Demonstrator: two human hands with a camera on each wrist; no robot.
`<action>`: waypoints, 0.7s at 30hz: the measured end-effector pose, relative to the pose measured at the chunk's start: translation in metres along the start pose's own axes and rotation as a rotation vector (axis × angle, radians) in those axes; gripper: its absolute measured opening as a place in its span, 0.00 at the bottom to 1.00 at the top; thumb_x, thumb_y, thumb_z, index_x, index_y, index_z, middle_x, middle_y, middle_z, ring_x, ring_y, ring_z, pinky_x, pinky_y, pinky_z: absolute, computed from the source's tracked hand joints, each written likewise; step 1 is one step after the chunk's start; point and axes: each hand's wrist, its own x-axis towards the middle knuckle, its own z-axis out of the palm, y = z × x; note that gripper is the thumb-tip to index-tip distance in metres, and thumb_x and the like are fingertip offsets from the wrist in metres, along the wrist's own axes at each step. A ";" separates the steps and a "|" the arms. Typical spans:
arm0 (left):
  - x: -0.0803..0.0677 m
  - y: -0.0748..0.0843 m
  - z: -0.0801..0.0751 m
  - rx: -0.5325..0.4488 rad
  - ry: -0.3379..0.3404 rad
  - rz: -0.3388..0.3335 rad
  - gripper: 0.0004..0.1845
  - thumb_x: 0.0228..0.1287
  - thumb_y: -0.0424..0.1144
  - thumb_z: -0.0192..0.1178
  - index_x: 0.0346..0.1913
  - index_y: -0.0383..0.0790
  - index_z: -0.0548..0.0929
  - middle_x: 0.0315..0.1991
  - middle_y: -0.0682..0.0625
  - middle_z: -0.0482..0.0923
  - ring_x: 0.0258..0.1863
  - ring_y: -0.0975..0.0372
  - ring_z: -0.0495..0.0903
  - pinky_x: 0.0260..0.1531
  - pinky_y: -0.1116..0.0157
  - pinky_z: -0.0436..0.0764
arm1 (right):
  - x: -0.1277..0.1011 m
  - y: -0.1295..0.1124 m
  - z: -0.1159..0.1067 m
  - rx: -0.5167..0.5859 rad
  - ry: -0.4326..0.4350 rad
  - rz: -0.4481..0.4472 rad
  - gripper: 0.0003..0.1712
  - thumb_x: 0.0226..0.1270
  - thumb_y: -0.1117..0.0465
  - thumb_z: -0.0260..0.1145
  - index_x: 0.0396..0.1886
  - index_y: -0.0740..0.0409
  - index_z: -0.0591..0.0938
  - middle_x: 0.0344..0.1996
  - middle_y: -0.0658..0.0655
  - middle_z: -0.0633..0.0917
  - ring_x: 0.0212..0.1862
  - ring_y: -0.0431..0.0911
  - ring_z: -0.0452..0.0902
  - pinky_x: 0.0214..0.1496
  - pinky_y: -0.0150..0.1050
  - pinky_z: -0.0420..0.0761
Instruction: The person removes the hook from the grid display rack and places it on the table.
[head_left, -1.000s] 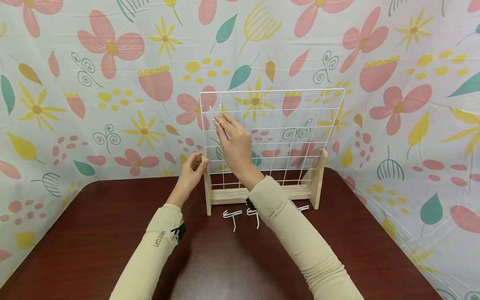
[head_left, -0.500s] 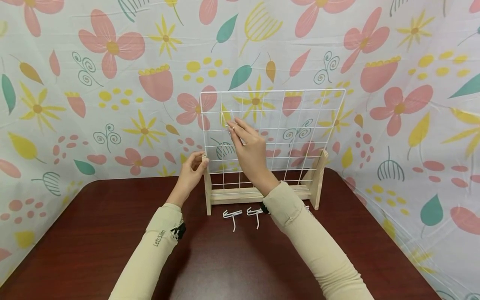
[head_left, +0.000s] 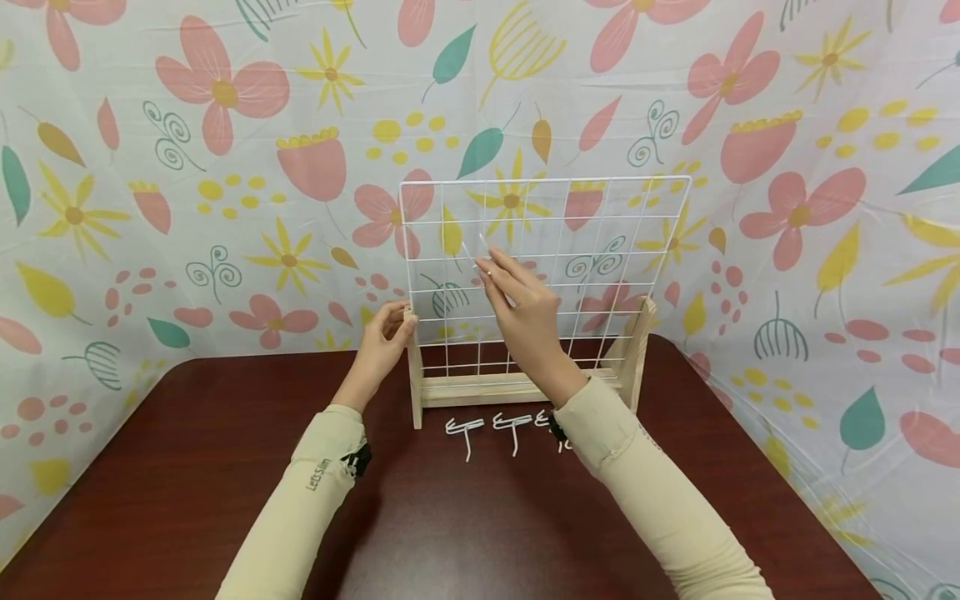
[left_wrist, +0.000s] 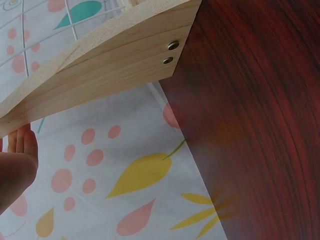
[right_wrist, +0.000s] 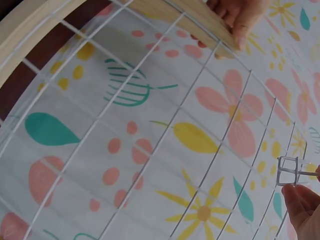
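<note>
A white wire grid panel (head_left: pixel 543 178) stands upright in a light wooden stand (head_left: pixel 416 379). My left hand (head_left: pixel 381 343) grips the top of the stand's left side piece, thumb in front and fingers behind it. My right hand (head_left: pixel 525 312) is in front of the grid's left-middle part and pinches a small white wire hook (right_wrist: pixel 297 171). In the right wrist view, the hook's squarish wire end points towards the grid, overlapping its bars. The left wrist view shows the fingers (left_wrist: pixel 27 142) at the wooden side piece (left_wrist: pixel 115 60).
Several white wire hooks lie in a row before the stand, among them a left hook (head_left: pixel 467 427) and a middle hook (head_left: pixel 513 422); the right sleeve (head_left: pixel 622 442) partly covers the rest. The dark red table (head_left: pixel 187 467) meets a floral curtain (head_left: pixel 247 167) at its back edge.
My right hand has moved right and down across the grid from near its upper left corner, carrying the hook. My left hand has stayed on the stand.
</note>
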 end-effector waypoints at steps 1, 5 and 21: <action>0.000 0.000 0.000 0.001 -0.003 0.000 0.22 0.72 0.41 0.55 0.65 0.38 0.70 0.59 0.36 0.73 0.53 0.49 0.74 0.53 0.54 0.75 | -0.002 0.001 -0.002 0.001 0.001 -0.009 0.11 0.64 0.71 0.66 0.46 0.68 0.85 0.48 0.68 0.83 0.52 0.57 0.80 0.51 0.41 0.80; 0.001 0.000 -0.001 0.003 -0.014 -0.004 0.23 0.72 0.43 0.55 0.65 0.39 0.69 0.59 0.38 0.73 0.54 0.49 0.74 0.53 0.54 0.74 | -0.009 0.005 -0.008 0.013 -0.003 -0.039 0.12 0.62 0.73 0.66 0.45 0.68 0.85 0.47 0.69 0.83 0.52 0.58 0.80 0.51 0.43 0.81; 0.000 -0.001 -0.001 -0.013 -0.021 -0.012 0.23 0.72 0.44 0.55 0.65 0.40 0.69 0.59 0.38 0.73 0.55 0.49 0.74 0.55 0.53 0.73 | -0.035 0.015 -0.028 -0.028 -0.075 -0.089 0.15 0.59 0.75 0.68 0.47 0.65 0.86 0.51 0.65 0.83 0.47 0.57 0.81 0.41 0.45 0.82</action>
